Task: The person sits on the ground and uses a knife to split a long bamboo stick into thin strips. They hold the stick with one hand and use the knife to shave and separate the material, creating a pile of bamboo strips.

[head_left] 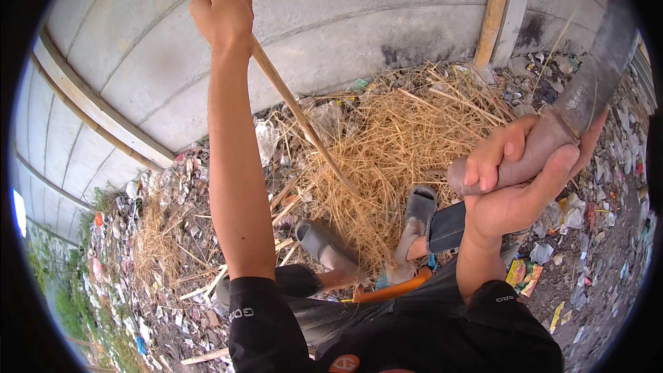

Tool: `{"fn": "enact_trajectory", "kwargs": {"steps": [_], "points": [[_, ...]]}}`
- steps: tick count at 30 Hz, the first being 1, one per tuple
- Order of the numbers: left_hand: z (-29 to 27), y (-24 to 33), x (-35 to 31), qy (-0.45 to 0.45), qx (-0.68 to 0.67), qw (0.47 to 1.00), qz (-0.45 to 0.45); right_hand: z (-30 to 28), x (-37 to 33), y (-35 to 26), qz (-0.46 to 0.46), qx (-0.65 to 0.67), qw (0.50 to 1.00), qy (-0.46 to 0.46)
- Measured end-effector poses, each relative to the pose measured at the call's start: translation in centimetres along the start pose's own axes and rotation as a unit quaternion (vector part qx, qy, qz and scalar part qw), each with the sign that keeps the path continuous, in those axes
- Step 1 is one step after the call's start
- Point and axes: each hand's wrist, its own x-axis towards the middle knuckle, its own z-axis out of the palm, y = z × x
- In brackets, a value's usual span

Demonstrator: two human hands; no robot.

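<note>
My left hand (224, 17), raised at the upper left, is closed around a long thin wooden stick (293, 107). The stick slants down to the right, its lower end over a heap of straw-like shavings (407, 131). On the right, my right hand (514, 179) grips the brownish, round-ended handle (507, 166) of a machete. Its broad dark grey blade (604, 59) points up and away to the right, slightly blurred. Stick and blade are well apart.
A grey concrete panel wall (345, 17) rises ahead, with a bamboo pole (494, 10) against it. Litter (173, 200) covers the ground. My feet, in grey sandals (324, 242), stand by the shavings. A curved orange piece (397, 287) lies near my legs.
</note>
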Motion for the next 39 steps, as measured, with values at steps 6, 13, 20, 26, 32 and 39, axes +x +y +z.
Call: {"fn": "enact_trajectory", "kwargs": {"steps": [6,13,20,26,32,39], "points": [[2.0,-1.0,-0.3,0.066,0.149,0.981,0.106,-7.2,-12.8,5.5,0.259,-0.062,0.943,-0.197],[0.5,-1.5,-0.7,0.111,0.222,0.962,0.118,-3.2,-1.8,0.1,0.274,-0.057,0.949,-0.145],[2.1,-0.8,-1.4,0.1,0.197,0.968,0.115,-2.4,-6.6,1.5,0.043,0.011,0.999,-0.025],[0.4,-1.5,-0.1,0.092,0.135,0.98,0.115,-12.7,-13.4,7.4,0.618,-0.16,0.761,-0.12],[-3.4,-3.1,3.0,0.035,0.076,0.994,0.07,-3.1,0.6,-0.5,0.245,-0.032,0.964,-0.097],[-1.1,-0.6,0.4,0.013,-0.045,0.999,0.013,-4.4,-8.4,4.5,0.101,0.074,0.983,-0.133]]}}
